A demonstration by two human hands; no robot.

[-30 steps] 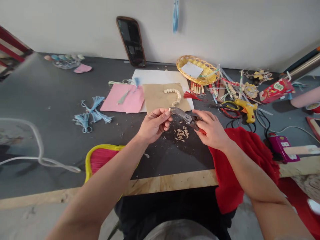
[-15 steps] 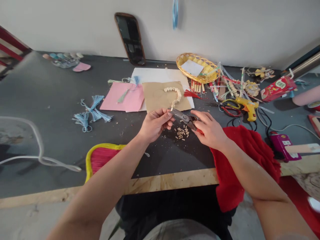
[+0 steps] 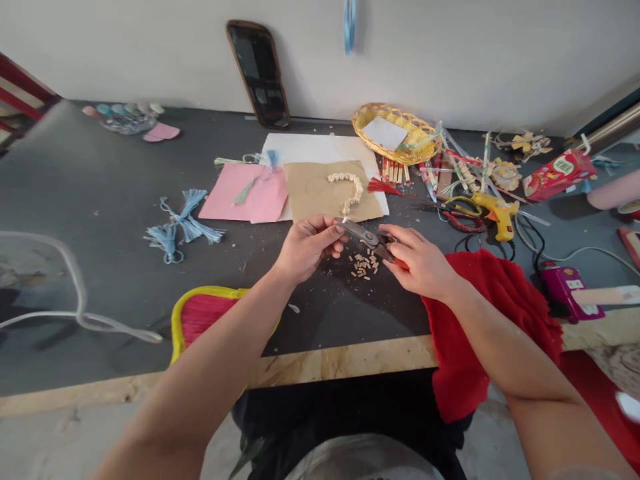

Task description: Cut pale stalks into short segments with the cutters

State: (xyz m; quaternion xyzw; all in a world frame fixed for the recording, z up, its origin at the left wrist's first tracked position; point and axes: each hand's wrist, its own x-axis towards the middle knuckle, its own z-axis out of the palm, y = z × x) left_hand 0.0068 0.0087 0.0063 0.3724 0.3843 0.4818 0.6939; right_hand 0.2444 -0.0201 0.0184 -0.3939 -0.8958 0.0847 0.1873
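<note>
My right hand (image 3: 417, 260) is wrapped round the handles of grey pruning shears (image 3: 361, 233), with a bit of red handle showing. Their jaws point left and meet the fingertips of my left hand (image 3: 311, 248). That hand is closed in a pinch; a small pale bit shows at the jaw tips, but what the fingers hold is mostly hidden. Below the shears lies a small pile of short pale wooden pieces (image 3: 364, 265). Just beyond, a curved row of pale pieces (image 3: 356, 187) lies on a brown sheet (image 3: 310, 190).
Pink paper (image 3: 235, 200) and blue tassels (image 3: 187, 217) lie to the left. A wicker basket (image 3: 420, 150), scissors (image 3: 463, 213), a yellow glue gun (image 3: 497, 213) and a juice box (image 3: 557, 175) are at the right. Red cloth (image 3: 490, 300) hangs over the table edge under my right arm.
The shears and both hands have barely moved. The view has shifted very slightly.
</note>
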